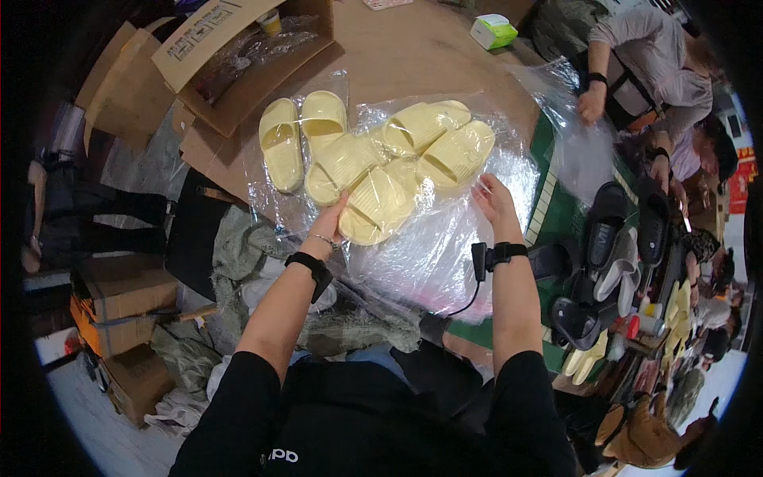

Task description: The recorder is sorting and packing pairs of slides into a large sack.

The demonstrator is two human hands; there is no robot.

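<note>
Several pairs of pale yellow slide sandals in clear plastic bags lie on the cardboard-covered table before me. My left hand (328,221) is closed on the near edge of a bagged pair of slides (383,208), its thumb on top. My right hand (494,200) hovers at the right side of another pair (457,155), fingers partly bent and apart, holding nothing that I can see. Farther left lies a third pair (281,151), side by side. Shiny clear plastic bags (445,262) spread beneath and in front of the slides.
An open cardboard box (238,75) stands at the far left. At the back sits a green and white tissue pack (493,32). To the right, a green conveyor belt (544,143) runs past black slides (606,226); a co-worker (648,56) reaches over a plastic bag there.
</note>
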